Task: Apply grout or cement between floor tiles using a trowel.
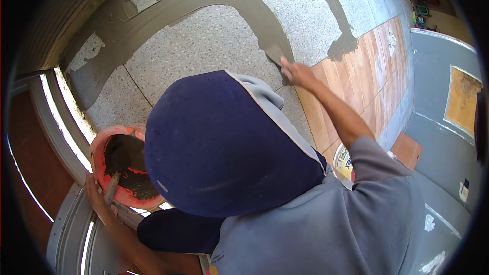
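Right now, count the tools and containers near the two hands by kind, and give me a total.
Trowel: 1, in the right hand, on wet mortar.
Orange pan of mortar: 1, left hand at its rim.
Mortar-caked handle in the pan: 1.
Yellow-labelled tub: 1, under the right arm.
Total: 4.

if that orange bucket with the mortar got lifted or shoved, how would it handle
The orange bucket looks partly filled with wet grey mortar, so probably heavy for its size. Its smeared rim may be slippery. The left hand steadies it by a metal frame edge, so a shove might tip it.
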The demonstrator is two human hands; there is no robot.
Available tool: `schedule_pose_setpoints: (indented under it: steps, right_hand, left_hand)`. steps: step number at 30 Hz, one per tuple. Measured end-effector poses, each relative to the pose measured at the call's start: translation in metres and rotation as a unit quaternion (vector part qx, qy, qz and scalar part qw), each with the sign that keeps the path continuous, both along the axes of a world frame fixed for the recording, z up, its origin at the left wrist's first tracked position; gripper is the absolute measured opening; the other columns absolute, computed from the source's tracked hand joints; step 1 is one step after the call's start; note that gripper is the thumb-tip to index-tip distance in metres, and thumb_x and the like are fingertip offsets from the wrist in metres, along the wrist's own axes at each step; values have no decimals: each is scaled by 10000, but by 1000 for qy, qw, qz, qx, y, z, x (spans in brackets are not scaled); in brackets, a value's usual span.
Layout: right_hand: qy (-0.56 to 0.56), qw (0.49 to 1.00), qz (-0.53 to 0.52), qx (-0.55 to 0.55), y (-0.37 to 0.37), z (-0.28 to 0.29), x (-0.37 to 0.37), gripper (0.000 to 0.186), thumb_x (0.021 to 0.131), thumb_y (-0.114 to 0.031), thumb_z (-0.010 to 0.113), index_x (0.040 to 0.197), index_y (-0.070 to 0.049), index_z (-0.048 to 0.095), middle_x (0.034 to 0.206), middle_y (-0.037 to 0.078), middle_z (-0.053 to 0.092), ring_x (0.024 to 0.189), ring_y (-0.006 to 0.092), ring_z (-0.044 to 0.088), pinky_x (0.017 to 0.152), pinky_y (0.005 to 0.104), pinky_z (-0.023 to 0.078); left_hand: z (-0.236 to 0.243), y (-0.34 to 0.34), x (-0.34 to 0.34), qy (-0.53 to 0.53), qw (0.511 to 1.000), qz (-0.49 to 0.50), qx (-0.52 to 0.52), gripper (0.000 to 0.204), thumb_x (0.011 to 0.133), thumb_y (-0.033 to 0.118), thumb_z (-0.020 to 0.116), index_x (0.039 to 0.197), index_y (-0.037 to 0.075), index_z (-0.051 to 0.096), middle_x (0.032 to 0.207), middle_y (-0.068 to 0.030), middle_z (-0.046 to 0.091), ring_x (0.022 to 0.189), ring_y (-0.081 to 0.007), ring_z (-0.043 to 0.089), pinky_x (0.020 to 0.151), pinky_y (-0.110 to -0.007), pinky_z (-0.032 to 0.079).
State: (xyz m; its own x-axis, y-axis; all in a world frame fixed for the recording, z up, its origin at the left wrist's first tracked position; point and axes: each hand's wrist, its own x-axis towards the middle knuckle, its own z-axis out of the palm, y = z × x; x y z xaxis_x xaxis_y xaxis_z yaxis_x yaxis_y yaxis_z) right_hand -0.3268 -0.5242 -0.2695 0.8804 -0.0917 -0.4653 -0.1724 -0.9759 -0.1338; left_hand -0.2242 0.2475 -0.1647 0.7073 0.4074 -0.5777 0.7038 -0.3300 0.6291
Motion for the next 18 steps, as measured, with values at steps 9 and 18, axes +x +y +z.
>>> schedule_pose_setpoints:
  steps: [9, 18]
  right_hand:
    - [78, 997, -25, 4, -19, 55, -15, 347, 970, -394, 540, 1160, -143, 685, 774, 231, 663, 725, 396, 671, 664, 498, 511]
    - [0, 998, -32, -60, -40, -6, 50, 476, 992, -436, 442, 1350, -131, 516, 884, 249, 678, 817, 435, 659, 713, 535, 514]
  left_hand:
    - [5, -3, -4, -7, 1000, -10, -22, 749, 928, 530, 575, 1482, 48, 427, 1418, -144, 512, 1312, -285, 475, 1079, -397, 372]
    - [2, -5, -4, -35, 998, -24, -55, 646, 975, 386, 565, 1467, -7, 420, 1414, -151, 501, 1291, -245, 504, 1054, -376, 420]
